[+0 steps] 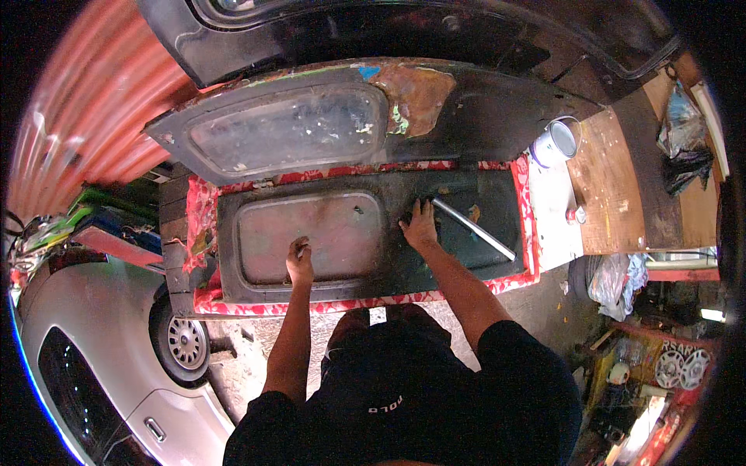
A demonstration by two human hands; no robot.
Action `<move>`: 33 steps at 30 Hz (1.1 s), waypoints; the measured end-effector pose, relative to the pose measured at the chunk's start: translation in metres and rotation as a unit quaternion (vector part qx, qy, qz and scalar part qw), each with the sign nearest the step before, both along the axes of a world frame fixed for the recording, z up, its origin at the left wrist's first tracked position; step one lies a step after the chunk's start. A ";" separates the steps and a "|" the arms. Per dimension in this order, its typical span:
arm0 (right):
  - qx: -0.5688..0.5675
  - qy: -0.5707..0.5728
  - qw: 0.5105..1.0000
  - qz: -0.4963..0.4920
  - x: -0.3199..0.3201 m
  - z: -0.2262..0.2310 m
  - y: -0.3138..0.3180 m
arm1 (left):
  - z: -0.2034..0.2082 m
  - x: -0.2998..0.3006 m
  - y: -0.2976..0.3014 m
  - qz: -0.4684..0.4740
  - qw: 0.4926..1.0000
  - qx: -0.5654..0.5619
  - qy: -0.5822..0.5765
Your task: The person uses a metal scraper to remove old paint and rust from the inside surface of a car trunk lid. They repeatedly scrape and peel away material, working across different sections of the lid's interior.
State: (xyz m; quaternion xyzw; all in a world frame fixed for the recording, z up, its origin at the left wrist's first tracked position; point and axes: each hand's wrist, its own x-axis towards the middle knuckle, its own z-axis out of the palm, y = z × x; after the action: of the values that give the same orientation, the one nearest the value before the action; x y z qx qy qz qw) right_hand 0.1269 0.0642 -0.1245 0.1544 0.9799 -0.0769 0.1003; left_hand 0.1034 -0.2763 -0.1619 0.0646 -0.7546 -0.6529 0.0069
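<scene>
A dark vehicle panel [396, 268] with a rounded, recessed window area [311, 225] lies flat in front of me, bordered by red-and-white patterned cloth [420, 297]. Over the lower part of that recess, my left hand [301, 260] is closed with its fingers curled together; whatever they may hold is too small to make out. My right hand [420, 227] rests open on the panel to the right of the recess, fingers spread. Just right of it, a straight silver metal tube [474, 227] lies diagonally across the panel, apart from my palm.
A second dark panel [497, 116] with a brown patch leans behind. A paint can [553, 144] stands at the right on a pale board, near a small red-and-white can [576, 216]. A silver car [101, 318] is at lower left. Cluttered shelves [660, 373] fill the lower right.
</scene>
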 end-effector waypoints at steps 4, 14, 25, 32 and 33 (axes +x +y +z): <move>-0.039 -0.004 0.999 -0.001 -0.004 -0.002 -0.001 | 0.014 0.014 0.015 0.017 0.999 -0.033 -0.001; -0.090 0.155 0.973 0.143 0.017 0.003 0.019 | 0.015 0.037 0.040 0.045 0.997 -0.050 0.024; -0.083 0.051 0.982 0.160 0.008 -0.008 0.026 | 0.001 0.047 0.051 0.028 0.999 -0.031 0.023; -0.099 0.037 0.985 0.140 -0.003 -0.004 0.034 | 0.008 0.051 0.034 0.046 0.998 -0.036 -0.019; -0.096 0.039 0.985 0.141 -0.004 -0.001 0.033 | 0.005 0.052 0.028 0.045 0.998 -0.032 -0.006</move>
State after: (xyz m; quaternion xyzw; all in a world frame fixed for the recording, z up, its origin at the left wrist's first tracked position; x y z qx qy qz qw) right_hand 0.1232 0.0973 -0.1255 0.0015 0.9831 -0.1620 0.0859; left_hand 0.1552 -0.2484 -0.1566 0.1024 -0.7712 -0.6274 0.0337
